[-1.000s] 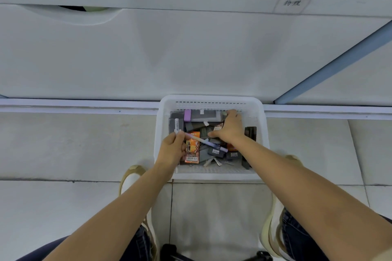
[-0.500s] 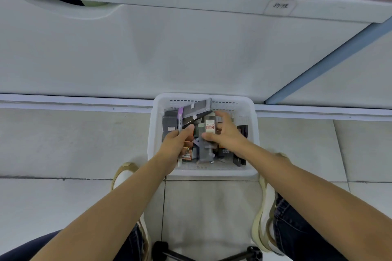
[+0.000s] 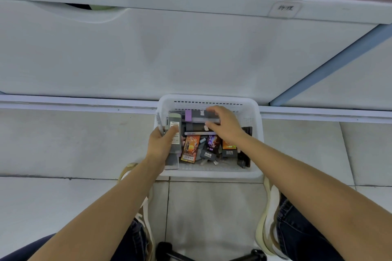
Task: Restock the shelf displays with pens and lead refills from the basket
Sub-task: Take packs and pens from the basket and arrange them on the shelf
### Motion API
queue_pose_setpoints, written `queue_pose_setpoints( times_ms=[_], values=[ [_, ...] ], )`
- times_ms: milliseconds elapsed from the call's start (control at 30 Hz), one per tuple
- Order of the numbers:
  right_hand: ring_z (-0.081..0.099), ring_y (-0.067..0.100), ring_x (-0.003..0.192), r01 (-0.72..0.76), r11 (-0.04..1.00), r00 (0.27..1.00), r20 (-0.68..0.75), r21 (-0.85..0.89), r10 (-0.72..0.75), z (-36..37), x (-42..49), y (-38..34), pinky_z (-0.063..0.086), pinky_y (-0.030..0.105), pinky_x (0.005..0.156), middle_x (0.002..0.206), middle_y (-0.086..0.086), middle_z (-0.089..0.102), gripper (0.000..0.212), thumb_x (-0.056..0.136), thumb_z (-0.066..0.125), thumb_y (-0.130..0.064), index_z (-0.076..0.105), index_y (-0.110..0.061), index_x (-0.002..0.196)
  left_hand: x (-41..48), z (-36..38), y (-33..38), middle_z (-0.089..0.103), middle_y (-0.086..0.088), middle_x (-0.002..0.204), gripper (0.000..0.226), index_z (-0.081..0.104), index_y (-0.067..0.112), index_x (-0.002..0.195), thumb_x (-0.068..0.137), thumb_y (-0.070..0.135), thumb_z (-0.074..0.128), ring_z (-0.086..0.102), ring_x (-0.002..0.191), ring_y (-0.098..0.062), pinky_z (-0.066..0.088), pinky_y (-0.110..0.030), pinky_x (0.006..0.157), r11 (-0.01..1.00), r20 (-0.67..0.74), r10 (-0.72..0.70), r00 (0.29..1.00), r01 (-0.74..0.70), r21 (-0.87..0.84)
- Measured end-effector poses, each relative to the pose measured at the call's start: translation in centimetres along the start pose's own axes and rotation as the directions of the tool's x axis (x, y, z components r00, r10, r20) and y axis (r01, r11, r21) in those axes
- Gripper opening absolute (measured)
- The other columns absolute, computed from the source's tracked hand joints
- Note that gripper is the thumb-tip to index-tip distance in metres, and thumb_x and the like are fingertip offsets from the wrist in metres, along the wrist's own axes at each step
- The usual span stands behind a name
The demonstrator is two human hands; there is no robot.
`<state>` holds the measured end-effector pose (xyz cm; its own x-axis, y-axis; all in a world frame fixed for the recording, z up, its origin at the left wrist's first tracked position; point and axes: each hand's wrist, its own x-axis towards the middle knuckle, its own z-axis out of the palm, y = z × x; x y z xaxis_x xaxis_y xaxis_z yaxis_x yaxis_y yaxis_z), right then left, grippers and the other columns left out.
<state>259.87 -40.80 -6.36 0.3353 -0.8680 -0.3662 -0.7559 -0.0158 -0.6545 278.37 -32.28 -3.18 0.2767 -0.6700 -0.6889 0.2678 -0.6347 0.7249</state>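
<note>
left hand (image 3: pixel 159 145) around flat grey packs (image 3: pixel 172 160), right hand (image 3: pixel 227 127) around long purple-ended box (image 3: pixel 195 115)

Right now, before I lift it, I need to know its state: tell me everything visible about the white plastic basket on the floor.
The white plastic basket is rectangular with rounded corners, a smooth rim and slotted walls. It sits upright on the tiled floor at the foot of the white shelf unit, holding jumbled grey, black and orange packs. The right hand reaches inside; the left hand holds grey packs over its left wall. Whether either touches it is unclear.
</note>
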Motion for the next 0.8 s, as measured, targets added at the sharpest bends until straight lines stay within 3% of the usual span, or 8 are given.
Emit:
queue_pose_setpoints(
  times_ms=[100, 167, 267, 400, 500, 633, 700, 800],
  values=[
    [0.041, 0.023, 0.126, 0.018, 0.965, 0.996, 0.087, -0.261, 0.005, 1.1, 1.8, 0.3, 0.036, 0.036, 0.102, 0.135, 0.006, 0.048, 0.054, 0.091, 0.062, -0.036, 0.045, -0.018, 0.139, 0.1, -0.7, 0.5, 0.068, -0.014, 0.074, 0.019, 0.058, 0.003, 0.105, 0.096, 0.019, 0.056, 0.065, 0.057, -0.022, 0.057, -0.03, 0.05, 0.999, 0.031, 0.004, 1.0, -0.002, -0.045],
    [0.042, 0.023, 0.119, 0.045, 0.923, 0.997, 0.07, -0.381, -0.02, 1.8, 2.3, 0.4, 0.037, 0.034, 0.095, 0.126, 0.005, 0.048, 0.058, 0.087, 0.066, -0.04, 0.047, -0.019, 0.138, 0.2, -1.0, 0.6, 0.068, -0.015, 0.078, 0.02, 0.057, 0.002, 0.109, 0.096, 0.016, 0.054, 0.065, 0.059, -0.023, 0.057, -0.031, 0.051, 0.997, 0.056, 0.016, 0.998, -0.012, -0.074],
    [0.044, 0.02, 0.114, 0.086, 0.925, 0.996, 0.032, -0.37, -0.08, 2.0, 2.5, 0.2, 0.037, 0.03, 0.086, 0.119, 0.002, 0.051, 0.049, 0.081, 0.074, -0.037, 0.058, -0.02, 0.123, 0.3, -1.2, 0.5, 0.067, -0.013, 0.075, 0.02, 0.057, 0.002, 0.111, 0.096, 0.015, 0.053, 0.061, 0.058, -0.023, 0.054, -0.03, 0.052, 0.999, 0.041, 0.03, 0.999, -0.029, -0.025],
    [0.053, 0.02, 0.107, 0.147, 0.922, 0.988, 0.09, -0.36, -0.122, 1.3, 2.0, 0.0, 0.044, 0.032, 0.086, 0.112, 0.002, 0.062, 0.032, 0.088, 0.067, -0.032, 0.063, -0.015, 0.115, 0.5, -1.3, 0.5, 0.055, -0.01, 0.068, 0.012, 0.055, 0.006, 0.094, 0.096, 0.018, 0.053, 0.05, 0.053, -0.019, 0.047, -0.033, 0.057, 0.999, 0.02, 0.049, 0.999, -0.049, -0.016],
    [0.059, 0.02, 0.085, 0.16, 0.977, 0.987, 0.026, -0.141, -0.158, 0.0, 1.3, -1.0, 0.044, 0.031, 0.074, 0.093, 0.007, 0.068, 0.02, 0.096, 0.058, -0.022, 0.069, -0.007, 0.103, 0.4, -1.4, 0.9, 0.053, -0.008, 0.066, 0.027, 0.055, 0.006, 0.08, 0.093, 0.028, 0.062, 0.05, 0.056, -0.018, 0.047, -0.033, 0.062, 0.994, 0.052, 0.086, 0.995, -0.089, 0.059],
    [0.067, 0.017, 0.094, 0.109, 0.943, 0.991, 0.04, 0.313, -0.128, -2.8, 0.0, -4.9, 0.055, 0.033, 0.081, 0.108, 0.001, 0.07, 0.023, 0.093, 0.062, -0.018, 0.062, -0.012, 0.115, -0.9, -1.1, 3.0, 0.057, -0.001, 0.057, 0.028, 0.056, 0.012, 0.068, 0.087, 0.029, 0.068, 0.054, 0.05, -0.012, 0.051, -0.025, 0.053, 0.99, 0.07, 0.13, 0.989, -0.134, 0.044],
    [0.068, 0.02, 0.098, 0.102, 0.859, 0.987, 0.058, 0.501, -0.151, -4.0, -0.9, -7.2, 0.055, 0.039, 0.087, 0.107, 0.0, 0.069, 0.039, 0.09, 0.067, -0.011, 0.051, -0.02, 0.124, -2.1, -0.9, 4.8, 0.057, 0.001, 0.053, 0.028, 0.057, 0.013, 0.066, 0.085, 0.029, 0.07, 0.055, 0.048, -0.011, 0.049, -0.024, 0.049, 0.984, 0.116, 0.173, 0.978, -0.178, 0.028],
    [0.07, 0.024, 0.094, 0.183, 0.78, 0.962, 0.054, 0.599, -0.267, -6.2, -2.3, -10.8, 0.056, 0.035, 0.084, 0.101, 0.01, 0.071, 0.071, 0.088, 0.067, -0.004, 0.032, -0.035, 0.142, -4.2, -0.8, 8.0, 0.059, 0.001, 0.053, 0.019, 0.063, 0.012, 0.071, 0.085, 0.022, 0.072, 0.053, 0.047, -0.012, 0.046, -0.021, 0.046, 0.959, 0.155, 0.273, 0.949, -0.28, 0.03]
  ],
)
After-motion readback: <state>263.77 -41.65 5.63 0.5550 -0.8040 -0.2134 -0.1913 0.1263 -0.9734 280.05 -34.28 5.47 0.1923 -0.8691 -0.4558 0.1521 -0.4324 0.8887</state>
